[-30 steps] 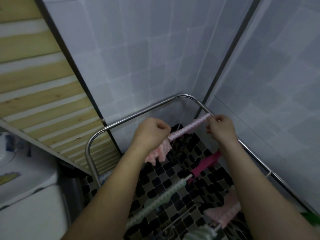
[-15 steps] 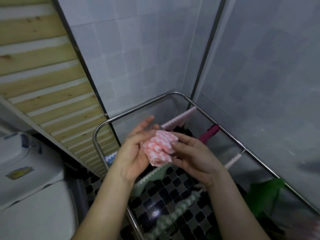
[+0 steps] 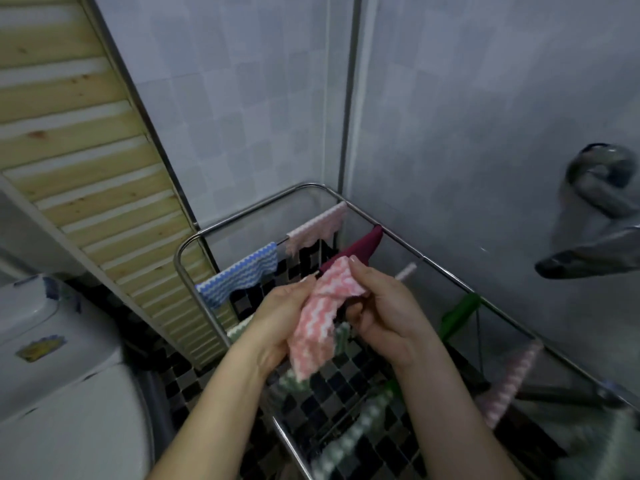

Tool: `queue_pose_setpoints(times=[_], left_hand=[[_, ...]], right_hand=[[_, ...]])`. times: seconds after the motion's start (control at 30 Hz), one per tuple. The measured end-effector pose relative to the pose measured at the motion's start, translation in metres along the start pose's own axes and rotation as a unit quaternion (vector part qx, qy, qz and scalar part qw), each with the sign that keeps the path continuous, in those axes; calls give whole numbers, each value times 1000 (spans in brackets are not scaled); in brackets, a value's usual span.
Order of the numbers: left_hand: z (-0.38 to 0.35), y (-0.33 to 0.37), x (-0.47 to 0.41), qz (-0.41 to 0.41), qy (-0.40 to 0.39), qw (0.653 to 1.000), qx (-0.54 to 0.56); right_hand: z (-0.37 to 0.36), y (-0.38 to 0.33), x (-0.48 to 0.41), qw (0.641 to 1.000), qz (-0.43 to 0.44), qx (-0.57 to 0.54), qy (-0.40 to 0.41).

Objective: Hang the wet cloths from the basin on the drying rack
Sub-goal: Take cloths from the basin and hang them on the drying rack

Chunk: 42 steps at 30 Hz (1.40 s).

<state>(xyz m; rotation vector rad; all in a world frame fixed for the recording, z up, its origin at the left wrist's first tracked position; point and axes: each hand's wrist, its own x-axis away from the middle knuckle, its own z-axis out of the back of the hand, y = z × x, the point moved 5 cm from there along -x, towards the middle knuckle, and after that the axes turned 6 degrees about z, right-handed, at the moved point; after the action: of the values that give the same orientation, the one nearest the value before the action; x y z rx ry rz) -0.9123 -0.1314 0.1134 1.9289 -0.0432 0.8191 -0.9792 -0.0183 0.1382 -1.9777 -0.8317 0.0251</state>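
Both hands over drying rack [image 3: 249,209] | left hand [image 3: 277,320] and right hand [image 3: 384,306] pinch crumpled pink-and-white cloth [image 3: 322,320] | limp, light, likely damp; best taken by its corners

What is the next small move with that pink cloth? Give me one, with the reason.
Probably pull the hands apart to spread the pink cloth flat. It is bunched between the left hand and right hand, above the rack, too crumpled to drape over a bar. The blue cloth and maroon cloth already hang spread out.
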Motion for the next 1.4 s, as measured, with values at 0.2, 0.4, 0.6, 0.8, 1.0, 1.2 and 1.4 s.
queue_pose_setpoints(times=[0.2, 0.4, 0.6, 0.8, 1.0, 1.2, 1.4], left_hand=[[-36, -9, 49, -116, -50, 989, -82], [-56, -24, 79, -162, -24, 977, -139], [-48, -42, 104, -111, 16, 992, 51], [-30, -37, 140, -129, 8, 976, 174], [-29, -43, 187, -159, 36, 986, 28], [-11, -68, 255, -247, 118, 958, -84], [-5, -95, 305, -283, 67, 912, -288]], right_hand=[[25, -11, 45, 997, 43, 68, -7], [43, -22, 80, 982, 86, 163, -35], [59, -29, 110, 959, 140, 241, -47], [58, -38, 148, 922, 156, 344, -80], [11, -12, 192, 942, 94, 274, -167], [-4, 21, 240, 924, 193, 317, -92], [9, 28, 294, 901, 241, 361, -31]])
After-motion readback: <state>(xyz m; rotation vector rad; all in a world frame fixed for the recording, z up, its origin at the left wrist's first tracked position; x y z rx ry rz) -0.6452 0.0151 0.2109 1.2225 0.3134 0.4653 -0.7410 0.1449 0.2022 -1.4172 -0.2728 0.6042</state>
